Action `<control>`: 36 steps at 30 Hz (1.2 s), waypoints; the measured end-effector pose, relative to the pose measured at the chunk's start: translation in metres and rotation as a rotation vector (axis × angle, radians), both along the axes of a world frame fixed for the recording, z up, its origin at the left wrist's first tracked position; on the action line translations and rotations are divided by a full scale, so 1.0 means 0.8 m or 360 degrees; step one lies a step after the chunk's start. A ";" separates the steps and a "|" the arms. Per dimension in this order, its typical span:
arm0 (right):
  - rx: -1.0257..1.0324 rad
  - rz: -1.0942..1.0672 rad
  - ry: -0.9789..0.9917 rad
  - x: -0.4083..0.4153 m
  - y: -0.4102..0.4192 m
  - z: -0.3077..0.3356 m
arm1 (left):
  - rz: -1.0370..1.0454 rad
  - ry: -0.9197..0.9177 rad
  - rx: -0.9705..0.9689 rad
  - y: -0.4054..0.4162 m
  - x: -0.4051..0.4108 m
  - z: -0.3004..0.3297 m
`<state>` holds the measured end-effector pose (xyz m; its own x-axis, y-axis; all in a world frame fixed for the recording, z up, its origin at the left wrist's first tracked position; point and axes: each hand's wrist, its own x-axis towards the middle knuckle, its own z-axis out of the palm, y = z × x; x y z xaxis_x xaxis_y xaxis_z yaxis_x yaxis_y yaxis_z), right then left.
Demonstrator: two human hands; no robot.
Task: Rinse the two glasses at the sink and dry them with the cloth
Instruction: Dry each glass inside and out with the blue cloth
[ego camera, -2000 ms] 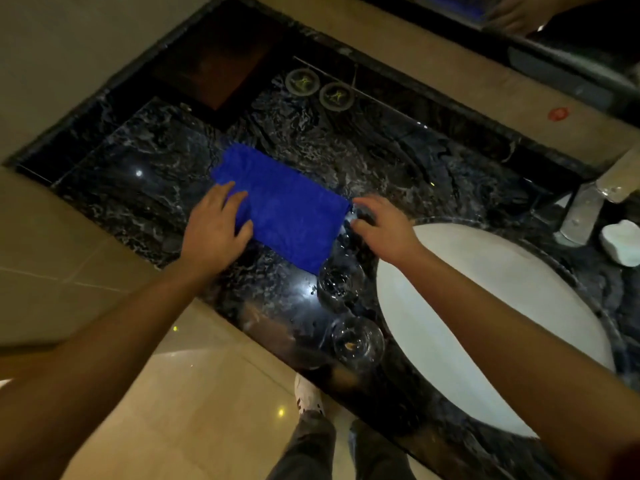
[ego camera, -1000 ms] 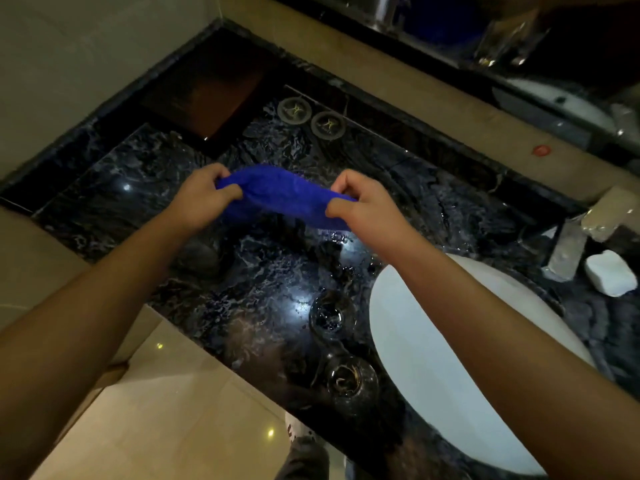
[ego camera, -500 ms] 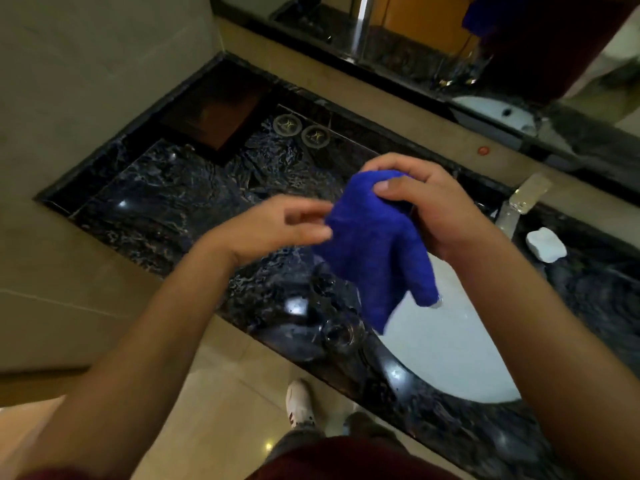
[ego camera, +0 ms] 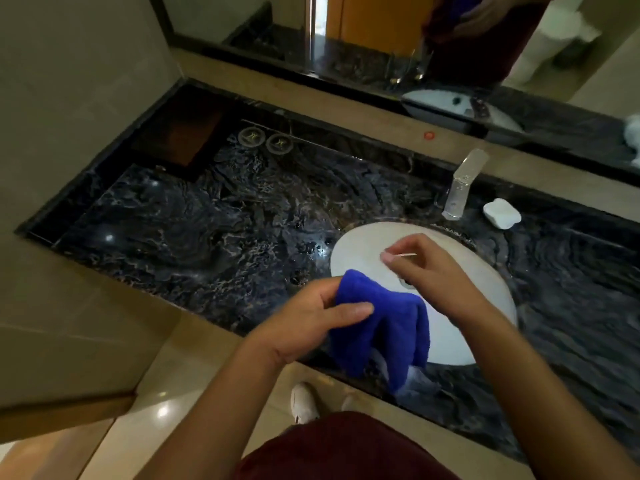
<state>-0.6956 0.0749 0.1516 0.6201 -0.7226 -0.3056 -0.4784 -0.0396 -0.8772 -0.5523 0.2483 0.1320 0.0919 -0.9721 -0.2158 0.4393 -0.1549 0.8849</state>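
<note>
My left hand [ego camera: 311, 318] grips the bunched blue cloth [ego camera: 377, 327], which hangs over the counter's front edge beside the white sink basin [ego camera: 460, 337]. My right hand [ego camera: 436, 275] hovers over the basin with its fingers curled. Thumb and forefinger pinch a thin pale sliver [ego camera: 406, 254]; I cannot tell what it is. Faint see-through shapes [ego camera: 414, 375] show under the cloth's lower edge, where the glasses stood. The cloth hides most of them.
The dark marble counter [ego camera: 214, 223] stretches left of the basin. A chrome tap [ego camera: 462, 187] and a white soap bar [ego camera: 502, 213] sit behind the basin. Two round coasters [ego camera: 265, 140] lie at the back, and a mirror [ego camera: 381, 32] runs along the wall.
The cloth has passed from my right hand to my left and dropped toward the counter's front edge. My right hand has let go of it and moved over the basin.
</note>
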 end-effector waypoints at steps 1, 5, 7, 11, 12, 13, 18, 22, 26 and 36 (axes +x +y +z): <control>0.0040 -0.0031 -0.0108 -0.011 0.002 -0.003 | 0.0090 0.0031 0.0014 0.003 -0.007 -0.001; 0.0297 0.0478 -0.0287 -0.049 0.022 -0.019 | 0.0373 0.0138 0.0045 0.016 -0.028 -0.008; 0.0333 0.0664 -0.0264 -0.053 0.035 -0.033 | 0.0473 0.0158 0.0094 0.018 -0.036 -0.013; 0.0340 0.0593 -0.0218 -0.052 0.037 -0.063 | 0.0568 0.0176 0.0207 0.029 -0.041 -0.024; 0.0321 0.0607 -0.0194 -0.055 0.035 -0.070 | 0.0608 0.0160 0.0250 0.033 -0.042 -0.028; 0.0300 0.0637 -0.0171 -0.057 0.035 -0.076 | 0.0657 0.0122 0.0299 0.038 -0.042 -0.033; 0.0151 0.0548 -0.0218 -0.064 0.030 -0.099 | 0.0693 -0.0447 0.0725 0.062 -0.051 -0.062; 0.0411 0.0145 -0.0385 -0.071 0.015 -0.120 | 0.0851 -0.1115 0.0894 0.066 -0.043 -0.108; 0.0552 -0.0190 -0.0317 -0.060 0.015 -0.159 | 0.0583 -0.1695 0.0790 0.051 -0.027 -0.146; 0.0666 -0.0343 -0.0347 -0.006 0.075 -0.219 | 0.0308 -0.1942 0.0648 0.018 -0.004 -0.200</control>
<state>-0.7006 0.1347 -0.0235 0.5523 -0.6846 -0.4758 -0.2412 0.4151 -0.8772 -0.5558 0.2624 -0.0278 0.5673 -0.8060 -0.1687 -0.5655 -0.5303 0.6317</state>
